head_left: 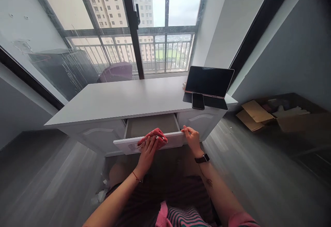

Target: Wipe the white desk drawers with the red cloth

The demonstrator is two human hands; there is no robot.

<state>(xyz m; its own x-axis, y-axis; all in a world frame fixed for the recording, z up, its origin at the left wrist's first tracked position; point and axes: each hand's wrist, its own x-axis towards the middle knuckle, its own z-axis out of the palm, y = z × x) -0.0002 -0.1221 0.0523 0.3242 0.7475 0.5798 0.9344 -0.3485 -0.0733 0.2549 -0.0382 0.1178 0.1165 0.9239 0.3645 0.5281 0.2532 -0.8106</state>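
A white drawer (123, 145) is pulled out from the middle of a white cabinet, and its inside shows bare grey. My left hand (148, 153) presses a red patterned cloth (160, 138) against the top edge and front of the drawer. The cloth is bunched beneath the fingers. At the drawer's right end, my right hand (191, 138) grips the front panel's edge with curled fingers. A red string circles my left wrist, and a dark watch (202, 158) is on my right one.
A tablet (210, 81) stands on the cabinet top (124, 97) at the right, with a phone (198, 101) before it. An open cardboard box (300, 122) lies on the floor at right. White scraps (99, 196) lie at lower left. Windows rise behind the cabinet.
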